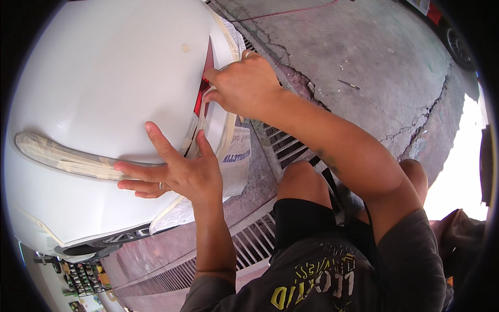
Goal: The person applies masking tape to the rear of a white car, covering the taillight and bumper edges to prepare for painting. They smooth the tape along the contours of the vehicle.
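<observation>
A white car body (114,73) fills the left side, with a narrow red tail light (199,100) set into its edge. Thumb and forefinger of my right hand (244,83) are pinched at this light, on what looks like a pale strip of masking tape (193,129). My left hand (184,169) has its fingers spread wide, the thumb near the lower end of the light. Its other fingertips lie over a long curved band covered in masking tape (73,158). Newspaper (236,156) is taped along the bumper edge beside both hands.
Below the car runs a metal floor grate (254,236) along the cracked concrete floor (353,47). A thin pen-like object (348,84) lies on the concrete. Another vehicle's wheel (457,44) stands at the far right; shelves with small items (83,281) are at lower left.
</observation>
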Demonstrator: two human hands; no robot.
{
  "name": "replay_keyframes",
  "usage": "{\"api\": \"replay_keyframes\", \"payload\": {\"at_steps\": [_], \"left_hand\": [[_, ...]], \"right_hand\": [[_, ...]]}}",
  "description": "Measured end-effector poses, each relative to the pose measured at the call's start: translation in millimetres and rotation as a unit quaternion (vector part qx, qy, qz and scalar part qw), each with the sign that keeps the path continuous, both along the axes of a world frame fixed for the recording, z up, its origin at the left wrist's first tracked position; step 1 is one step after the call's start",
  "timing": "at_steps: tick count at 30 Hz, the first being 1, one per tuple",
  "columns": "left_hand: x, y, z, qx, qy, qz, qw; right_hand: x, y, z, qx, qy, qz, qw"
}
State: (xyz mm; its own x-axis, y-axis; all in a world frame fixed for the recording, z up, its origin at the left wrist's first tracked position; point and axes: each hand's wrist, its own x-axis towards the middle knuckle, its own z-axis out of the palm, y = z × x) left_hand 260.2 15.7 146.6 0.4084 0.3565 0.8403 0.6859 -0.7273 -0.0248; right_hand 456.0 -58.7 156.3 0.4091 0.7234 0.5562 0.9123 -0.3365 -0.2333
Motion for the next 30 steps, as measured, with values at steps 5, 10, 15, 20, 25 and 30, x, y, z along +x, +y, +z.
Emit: {"api": "replay_keyframes", "payload": {"at_steps": [5, 10, 15, 20, 25, 30], "left_hand": [[16.1, 2.1, -5.0, 0.068, -0.027, -0.001, 0.997], [36.5, -0.7, -10.5, 0.074, -0.021, 0.092, 0.993], [55.7, -8.1, -2.8, 0.025, -0.035, 0.183, 0.982], [71.3, -13.9, 5.5, 0.003, -0.052, 0.243, 0.969], [68.0, -13.2, 2.7, 0.000, -0.049, 0.253, 0.966], [71.5, -31.9, 12.9, 0.045, 0.026, 0.263, 0.963]], "right_hand": [[4.5, -1.8, -4.4, 0.029, 0.018, 0.013, 0.999], [13.5, -7.6, -11.6, 0.074, 0.029, 0.048, 0.996], [13.0, -5.3, -12.8, 0.155, 0.058, 0.124, 0.978], [14.2, -5.5, -27.2, 0.199, 0.105, 0.156, 0.962], [21.4, -3.6, -21.2, 0.167, 0.113, 0.200, 0.959], [39.1, -0.7, -11.9, 0.176, 0.070, 0.227, 0.955]]}}
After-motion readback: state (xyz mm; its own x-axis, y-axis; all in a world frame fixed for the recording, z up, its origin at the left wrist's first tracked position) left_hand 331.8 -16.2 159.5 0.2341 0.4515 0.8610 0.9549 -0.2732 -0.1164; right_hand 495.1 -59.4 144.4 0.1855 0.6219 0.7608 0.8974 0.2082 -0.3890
